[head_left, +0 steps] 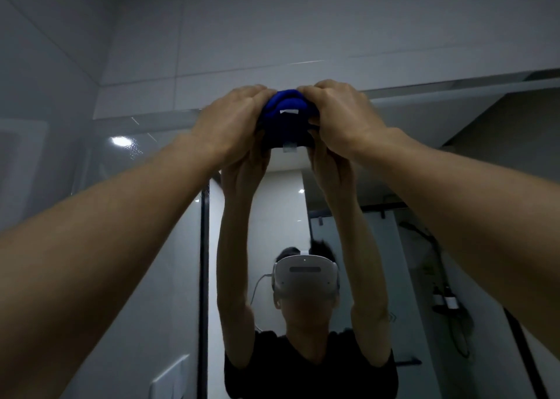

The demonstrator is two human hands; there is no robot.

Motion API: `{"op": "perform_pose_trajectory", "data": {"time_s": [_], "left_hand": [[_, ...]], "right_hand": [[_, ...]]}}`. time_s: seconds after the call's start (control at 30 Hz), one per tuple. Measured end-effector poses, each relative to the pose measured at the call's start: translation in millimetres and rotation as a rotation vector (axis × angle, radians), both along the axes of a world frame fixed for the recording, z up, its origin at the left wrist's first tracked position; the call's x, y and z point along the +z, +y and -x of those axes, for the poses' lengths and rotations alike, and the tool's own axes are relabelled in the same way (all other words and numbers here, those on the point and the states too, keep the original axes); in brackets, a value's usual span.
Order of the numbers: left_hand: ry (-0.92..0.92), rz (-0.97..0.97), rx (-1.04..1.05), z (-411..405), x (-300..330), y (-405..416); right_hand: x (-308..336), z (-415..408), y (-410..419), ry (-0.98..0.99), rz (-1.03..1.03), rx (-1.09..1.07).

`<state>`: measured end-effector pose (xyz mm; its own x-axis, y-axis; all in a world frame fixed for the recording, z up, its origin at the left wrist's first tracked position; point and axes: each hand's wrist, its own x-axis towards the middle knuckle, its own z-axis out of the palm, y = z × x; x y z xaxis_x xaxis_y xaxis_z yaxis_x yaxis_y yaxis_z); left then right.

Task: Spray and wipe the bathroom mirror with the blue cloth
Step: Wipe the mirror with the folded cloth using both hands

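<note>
The blue cloth (286, 107) is bunched up against the mirror (169, 204) close to its top edge. My left hand (231, 119) grips the cloth's left side and my right hand (336, 115) grips its right side, fingers curled over it. A small white tag shows on the cloth. Both arms reach up and forward. The mirror shows the reflection of both arms, the cloth's dark underside and a person in a black shirt with a white headset. No spray bottle is in view.
White wall tiles (272, 28) rise above the mirror's top edge. A side wall (36, 95) stands at the left. The mirror reflects a dark door frame, a shower hose and bottles on a rack at the right, plus a white wall plate at the lower left.
</note>
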<state>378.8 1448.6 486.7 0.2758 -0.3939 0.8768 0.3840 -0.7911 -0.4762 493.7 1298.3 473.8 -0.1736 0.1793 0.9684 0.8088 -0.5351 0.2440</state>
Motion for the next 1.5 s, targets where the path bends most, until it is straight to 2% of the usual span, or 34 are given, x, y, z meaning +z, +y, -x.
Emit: {"op": "perform_pose_trajectory", "data": {"time_s": [0.23,0.57,0.8,1.07,1.5], "left_hand": [[0.001,0.003,0.031,11,7,13],[-0.015,0.041,0.061,47,3,48],[-0.004,0.055,0.065,44,-16,59],[0.032,0.097,0.041,48,-74,74],[0.081,0.109,0.057,54,-217,68]], "right_hand": [[6,7,15,0.006,-0.011,0.016],[8,30,56,0.009,0.108,-0.048],[-14,31,57,-0.039,0.100,-0.077],[-66,33,53,-0.033,0.167,-0.072],[-202,26,45,-0.079,0.208,-0.055]]}}
